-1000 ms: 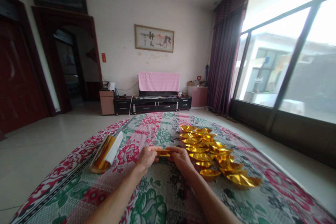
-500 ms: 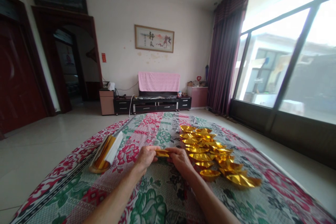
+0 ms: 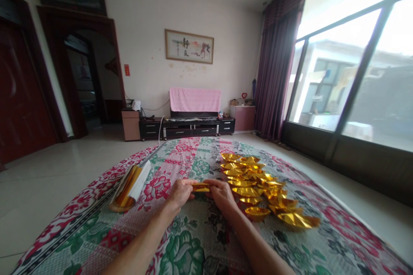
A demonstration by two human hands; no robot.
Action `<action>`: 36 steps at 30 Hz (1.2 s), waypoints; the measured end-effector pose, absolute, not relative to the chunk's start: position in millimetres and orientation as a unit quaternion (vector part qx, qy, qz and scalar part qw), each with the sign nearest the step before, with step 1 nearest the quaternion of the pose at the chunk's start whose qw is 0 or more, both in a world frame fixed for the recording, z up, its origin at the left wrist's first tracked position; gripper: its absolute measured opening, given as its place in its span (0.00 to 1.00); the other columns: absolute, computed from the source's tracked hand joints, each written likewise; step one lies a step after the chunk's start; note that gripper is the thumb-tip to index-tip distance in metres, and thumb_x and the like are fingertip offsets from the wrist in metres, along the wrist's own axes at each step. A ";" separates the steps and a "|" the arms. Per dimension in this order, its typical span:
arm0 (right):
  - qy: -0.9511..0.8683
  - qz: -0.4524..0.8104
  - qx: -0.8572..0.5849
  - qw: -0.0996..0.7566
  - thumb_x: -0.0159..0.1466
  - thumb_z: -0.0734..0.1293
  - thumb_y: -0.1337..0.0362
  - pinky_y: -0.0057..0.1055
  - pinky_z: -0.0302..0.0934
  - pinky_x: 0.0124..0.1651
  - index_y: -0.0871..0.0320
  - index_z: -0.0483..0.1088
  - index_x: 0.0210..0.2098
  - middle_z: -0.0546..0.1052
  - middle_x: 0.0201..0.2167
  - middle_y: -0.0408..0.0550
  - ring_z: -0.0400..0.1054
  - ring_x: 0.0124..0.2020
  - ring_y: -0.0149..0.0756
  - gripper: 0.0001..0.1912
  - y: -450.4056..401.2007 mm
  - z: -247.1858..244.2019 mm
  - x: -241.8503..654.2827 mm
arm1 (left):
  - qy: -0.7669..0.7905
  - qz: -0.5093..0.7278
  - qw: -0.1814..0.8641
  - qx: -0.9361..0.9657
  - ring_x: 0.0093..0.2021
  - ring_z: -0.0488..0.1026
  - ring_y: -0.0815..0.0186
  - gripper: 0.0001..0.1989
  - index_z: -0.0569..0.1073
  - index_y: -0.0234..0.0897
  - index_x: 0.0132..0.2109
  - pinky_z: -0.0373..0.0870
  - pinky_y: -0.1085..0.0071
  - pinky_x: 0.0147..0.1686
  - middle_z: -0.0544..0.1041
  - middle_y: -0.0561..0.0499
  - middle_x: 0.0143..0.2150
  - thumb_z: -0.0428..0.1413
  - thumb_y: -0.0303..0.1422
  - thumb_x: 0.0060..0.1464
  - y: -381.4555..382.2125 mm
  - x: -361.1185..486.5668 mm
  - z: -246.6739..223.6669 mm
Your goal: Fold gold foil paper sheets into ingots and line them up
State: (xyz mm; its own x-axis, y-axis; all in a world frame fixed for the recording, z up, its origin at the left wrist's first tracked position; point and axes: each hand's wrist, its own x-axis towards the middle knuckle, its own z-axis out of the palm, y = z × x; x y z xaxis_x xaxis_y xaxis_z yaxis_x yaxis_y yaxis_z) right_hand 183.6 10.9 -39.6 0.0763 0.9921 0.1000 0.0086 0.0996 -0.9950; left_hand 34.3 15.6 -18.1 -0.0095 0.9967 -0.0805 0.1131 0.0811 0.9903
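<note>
A small folded piece of gold foil paper (image 3: 201, 187) is stretched between my two hands, above the middle of the flowered cloth. My left hand (image 3: 180, 192) pinches its left end, thumb on top. At its right end my right hand (image 3: 221, 194) grips in the same way, and the fingertips hide both ends. Just right of my right hand stand rows of folded gold paper ingots (image 3: 245, 192), boat-shaped and shiny. To the left lies a curled stack of gold and white paper sheets (image 3: 130, 187), apart from my left hand.
The round table wears a red, green and white flowered cloth (image 3: 185, 251). Beyond it, a low black TV cabinet (image 3: 200, 130) carries a screen under a pink cloth (image 3: 195, 99). Large windows (image 3: 335, 77) and a purple curtain (image 3: 275, 73) are on the right.
Both hands keep their pinch on the gold paper and have barely moved. The paper shows slightly differently between the fingers, and the whole view has shifted a little.
</note>
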 end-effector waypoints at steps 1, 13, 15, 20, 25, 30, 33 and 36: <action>-0.508 0.452 -0.494 0.541 0.49 0.63 0.64 0.30 0.68 0.33 0.63 0.76 0.35 0.78 0.31 0.49 0.72 0.29 0.36 0.17 10.7 -39.4 183.4 | 0.552 0.449 0.489 0.505 0.33 0.75 0.65 0.20 0.77 0.30 0.41 0.70 0.77 0.25 0.79 0.46 0.34 0.48 0.18 0.41 15.3 34.6 -17.7; -0.526 0.443 -0.495 0.531 0.50 0.62 0.63 0.30 0.68 0.33 0.62 0.77 0.36 0.78 0.30 0.48 0.72 0.28 0.35 0.17 11.8 -41.7 182.4 | 0.542 0.466 0.488 0.502 0.34 0.75 0.66 0.20 0.77 0.30 0.42 0.70 0.78 0.26 0.80 0.47 0.34 0.48 0.19 0.42 16.8 33.0 -17.8; -0.526 0.445 -0.494 0.531 0.50 0.62 0.62 0.31 0.68 0.33 0.62 0.76 0.36 0.78 0.31 0.48 0.72 0.28 0.36 0.18 11.7 -41.3 182.4 | 0.538 0.470 0.485 0.504 0.34 0.75 0.66 0.20 0.77 0.30 0.42 0.70 0.78 0.26 0.80 0.47 0.34 0.49 0.19 0.42 16.7 32.6 -17.8; -0.516 0.444 -0.496 0.539 0.50 0.64 0.61 0.31 0.68 0.36 0.61 0.75 0.38 0.78 0.34 0.48 0.72 0.32 0.36 0.18 10.7 -39.3 182.4 | 0.529 0.461 0.469 0.536 0.34 0.75 0.65 0.20 0.77 0.31 0.43 0.71 0.76 0.28 0.80 0.47 0.35 0.50 0.20 0.42 21.5 29.6 -24.8; -0.513 0.466 -0.472 0.545 0.49 0.64 0.61 0.31 0.67 0.35 0.61 0.75 0.37 0.78 0.34 0.48 0.72 0.31 0.36 0.18 9.6 -38.4 182.9 | 0.513 0.474 0.461 0.548 0.39 0.75 0.64 0.19 0.77 0.32 0.42 0.71 0.76 0.30 0.78 0.47 0.42 0.50 0.21 0.42 21.4 29.4 -24.2; -0.522 0.446 -0.475 0.551 0.48 0.63 0.64 0.31 0.67 0.35 0.62 0.76 0.35 0.78 0.31 0.47 0.71 0.30 0.35 0.17 6.0 -34.5 183.0 | 0.481 0.465 0.543 0.508 0.40 0.74 0.65 0.23 0.73 0.29 0.48 0.71 0.78 0.29 0.78 0.45 0.42 0.50 0.20 0.41 14.0 32.7 -15.2; -0.529 0.429 -0.485 0.549 0.48 0.63 0.64 0.31 0.67 0.34 0.61 0.76 0.35 0.78 0.30 0.47 0.71 0.29 0.35 0.17 5.6 -33.9 182.5 | 0.483 0.461 0.533 0.519 0.38 0.75 0.65 0.22 0.75 0.28 0.45 0.71 0.77 0.30 0.79 0.44 0.39 0.50 0.20 0.41 14.9 33.2 -16.2; -0.530 0.432 -0.477 0.552 0.48 0.62 0.65 0.31 0.66 0.34 0.62 0.76 0.36 0.78 0.32 0.48 0.71 0.29 0.35 0.18 7.0 -35.8 181.9 | 0.501 0.466 0.502 0.529 0.38 0.74 0.65 0.22 0.75 0.28 0.45 0.71 0.76 0.30 0.79 0.45 0.40 0.49 0.20 0.41 17.9 32.6 -19.7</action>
State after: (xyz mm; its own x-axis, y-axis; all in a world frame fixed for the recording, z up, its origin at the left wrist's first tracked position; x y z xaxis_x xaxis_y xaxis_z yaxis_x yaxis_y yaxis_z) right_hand 181.9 7.0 -35.8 0.0651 0.9828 0.1727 0.0289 0.1712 -0.9848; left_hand 32.6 17.9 -19.7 0.0632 0.9979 -0.0103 0.0611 0.0065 0.9981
